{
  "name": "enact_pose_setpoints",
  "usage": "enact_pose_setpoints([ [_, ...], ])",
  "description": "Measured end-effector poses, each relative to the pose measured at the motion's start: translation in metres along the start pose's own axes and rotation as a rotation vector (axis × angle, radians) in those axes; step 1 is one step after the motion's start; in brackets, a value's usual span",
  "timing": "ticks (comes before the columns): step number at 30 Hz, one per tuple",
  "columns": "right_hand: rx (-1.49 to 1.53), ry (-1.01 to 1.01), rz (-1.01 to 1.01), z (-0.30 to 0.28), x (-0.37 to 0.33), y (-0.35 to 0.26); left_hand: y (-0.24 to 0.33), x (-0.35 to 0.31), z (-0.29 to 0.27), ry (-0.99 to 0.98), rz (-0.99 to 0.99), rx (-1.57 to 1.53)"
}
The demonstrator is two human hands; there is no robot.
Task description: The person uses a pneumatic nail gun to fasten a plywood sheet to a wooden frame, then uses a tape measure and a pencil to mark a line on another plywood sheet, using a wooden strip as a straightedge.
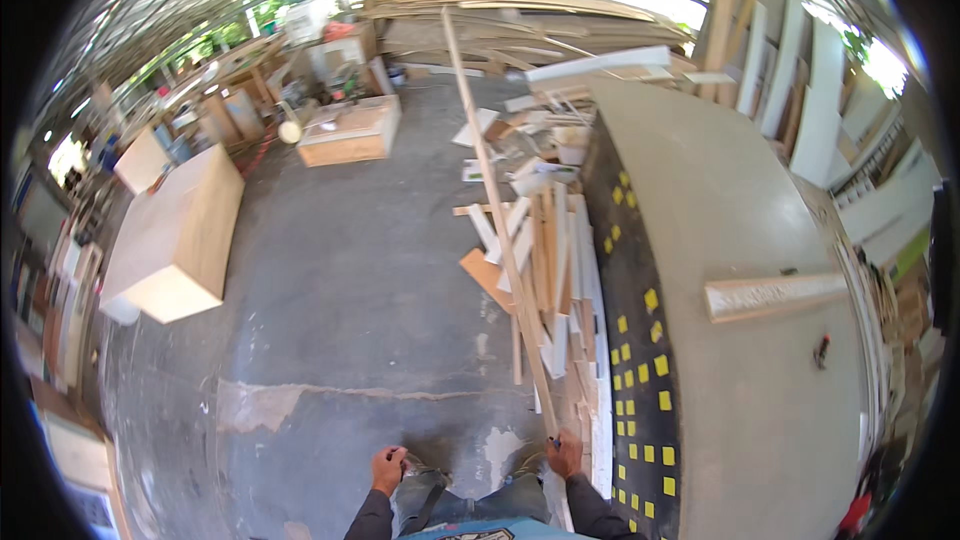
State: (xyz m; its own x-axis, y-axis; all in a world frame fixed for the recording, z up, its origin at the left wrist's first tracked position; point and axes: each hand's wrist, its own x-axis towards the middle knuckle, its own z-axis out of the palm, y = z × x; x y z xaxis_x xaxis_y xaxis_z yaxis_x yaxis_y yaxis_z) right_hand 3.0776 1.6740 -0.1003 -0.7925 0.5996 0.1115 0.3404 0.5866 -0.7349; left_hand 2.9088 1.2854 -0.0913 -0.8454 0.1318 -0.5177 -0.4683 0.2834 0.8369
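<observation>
A long, narrow wooden strip (493, 190) runs from near my body far across the workshop, passing over a heap of offcuts. My right hand (566, 454) is closed at its near end, and a small dark spot shows by the fingers, too small to name. Lower left of centre, my left hand (388, 470) is held in front of my leg with its fingers curled. A little dark thing shows at its fingertips, but I cannot make out what it is.
Offcuts (555, 240) lie heaped along a large workbench (740, 190) whose dark side bears yellow squares. A white-marked board (775, 296) rests on the bench. Wooden boxes (180, 230) stand left on the grey floor (350, 270). Stacked planks (450, 40) line the back.
</observation>
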Motion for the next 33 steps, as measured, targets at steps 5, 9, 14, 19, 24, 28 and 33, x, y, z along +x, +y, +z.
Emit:
enact_pose_setpoints([
  [5,0.275,-0.164,-0.202,0.048,0.115,-0.124,-0.008,0.003,-0.095,0.090,0.014,-0.296],
  [9,0.655,-0.453,0.051,0.078,0.179,-0.254,0.033,0.009,-0.184,0.225,0.041,-0.312],
  [14,0.623,-0.696,-0.105,0.152,0.203,-0.371,0.116,0.036,-0.298,0.323,0.246,-0.409],
  [19,0.566,-0.931,-0.194,0.232,0.215,-0.463,0.223,0.060,-0.387,0.347,0.418,-0.480],
  [24,0.553,-1.111,-0.247,0.318,0.248,-0.537,0.304,0.108,-0.473,0.323,0.524,-0.526],
  [28,0.542,-1.263,-0.329,0.400,0.275,-0.597,0.330,0.149,-0.554,0.392,0.632,-0.621],
  [33,0.263,-1.508,-0.575,0.490,0.327,-0.690,0.280,0.187,-0.664,0.727,0.739,-1.016],
])
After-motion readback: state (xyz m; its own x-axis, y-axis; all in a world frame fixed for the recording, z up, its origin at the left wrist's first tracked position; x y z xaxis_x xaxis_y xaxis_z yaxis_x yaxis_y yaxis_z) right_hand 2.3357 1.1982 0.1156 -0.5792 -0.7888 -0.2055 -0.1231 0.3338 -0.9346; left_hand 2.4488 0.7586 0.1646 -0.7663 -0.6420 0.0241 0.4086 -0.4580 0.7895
